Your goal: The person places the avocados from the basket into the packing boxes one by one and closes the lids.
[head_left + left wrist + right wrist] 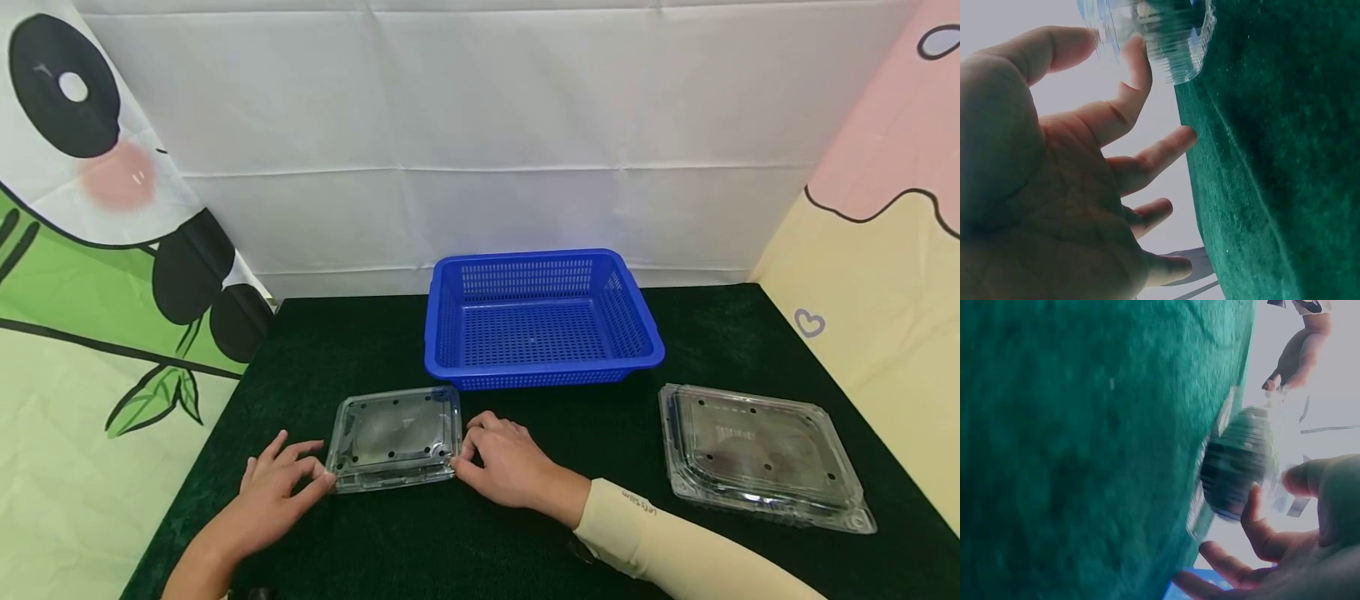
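A clear plastic clamshell box (397, 427) with small round holes in its closed lid lies on the dark green cloth. At its near left corner, the thumb and index finger of my left hand (268, 498) pinch the edge, the other fingers spread away. My right hand (508, 463) pinches the near right corner between thumb and index finger. In the left wrist view the box's ribbed side (1175, 53) shows by the fingertips. The right wrist view has the box (1235, 469) blurred, with something dark and greenish showing through; its kind cannot be made out.
A blue plastic basket (540, 367) with slotted walls stands just behind the box. To the right lies a larger clear clamshell box (765, 454), lid closed, with blurry reddish-brown shapes inside. The green cloth (360, 550) ends at a white hanging sheet (510, 125).
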`<state>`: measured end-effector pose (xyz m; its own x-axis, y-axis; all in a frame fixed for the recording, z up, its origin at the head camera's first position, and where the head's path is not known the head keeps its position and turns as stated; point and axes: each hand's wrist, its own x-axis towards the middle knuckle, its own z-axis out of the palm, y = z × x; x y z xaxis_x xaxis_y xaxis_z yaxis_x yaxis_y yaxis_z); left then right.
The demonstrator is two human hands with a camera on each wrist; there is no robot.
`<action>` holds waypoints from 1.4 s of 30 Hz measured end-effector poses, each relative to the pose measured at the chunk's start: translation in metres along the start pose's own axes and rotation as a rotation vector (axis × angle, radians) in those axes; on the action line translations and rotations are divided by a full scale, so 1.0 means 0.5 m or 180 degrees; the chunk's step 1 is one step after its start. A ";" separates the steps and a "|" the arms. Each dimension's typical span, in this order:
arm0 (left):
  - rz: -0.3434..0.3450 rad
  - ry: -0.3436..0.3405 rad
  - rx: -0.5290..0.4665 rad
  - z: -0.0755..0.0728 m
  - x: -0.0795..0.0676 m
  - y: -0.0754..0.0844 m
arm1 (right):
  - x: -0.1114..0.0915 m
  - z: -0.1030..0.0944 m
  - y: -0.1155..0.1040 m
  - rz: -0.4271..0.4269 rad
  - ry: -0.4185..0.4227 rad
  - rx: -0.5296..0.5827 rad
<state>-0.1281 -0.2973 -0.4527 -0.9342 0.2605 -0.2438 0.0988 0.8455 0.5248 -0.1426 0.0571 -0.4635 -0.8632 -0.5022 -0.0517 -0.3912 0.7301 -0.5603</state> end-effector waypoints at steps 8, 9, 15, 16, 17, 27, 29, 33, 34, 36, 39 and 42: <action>0.0005 0.0301 0.0314 -0.012 -0.002 -0.001 | -0.006 -0.051 0.008 -0.0076 0.0027 -0.0117; 0.0015 0.0340 0.0364 -0.016 -0.003 -0.001 | -0.008 -0.058 0.008 -0.0079 0.0017 -0.0100; 0.0008 0.0662 0.0617 -0.046 -0.001 0.008 | -0.021 -0.101 0.008 -0.0175 -0.0035 -0.0014; 0.0019 0.0743 0.0629 -0.051 0.001 0.012 | -0.024 -0.109 0.008 -0.0199 -0.0020 -0.0014; 0.0057 0.0832 0.0640 -0.054 0.003 0.017 | -0.026 -0.117 0.007 -0.0214 -0.0006 -0.0011; 0.0451 0.1233 0.0746 -0.083 0.048 0.108 | -0.027 -0.216 0.027 -0.0066 0.0295 -0.0098; 0.0502 0.1213 0.0778 -0.087 0.061 0.131 | -0.025 -0.238 0.036 -0.0026 0.0390 -0.0142; 0.0571 0.1157 0.0887 -0.096 0.091 0.183 | -0.021 -0.275 0.058 0.0055 0.0583 -0.0253; 0.0583 0.1148 0.0930 -0.098 0.100 0.196 | -0.020 -0.283 0.064 0.0061 0.0633 -0.0290; 0.0607 0.1122 0.1028 -0.103 0.119 0.223 | -0.018 -0.298 0.074 0.0079 0.0729 -0.0350; 0.0629 0.1073 0.1153 -0.110 0.147 0.259 | -0.016 -0.317 0.085 0.0081 0.0857 -0.0454; 0.0641 0.1015 0.1225 -0.115 0.175 0.290 | -0.011 -0.330 0.093 0.0099 0.0964 -0.0605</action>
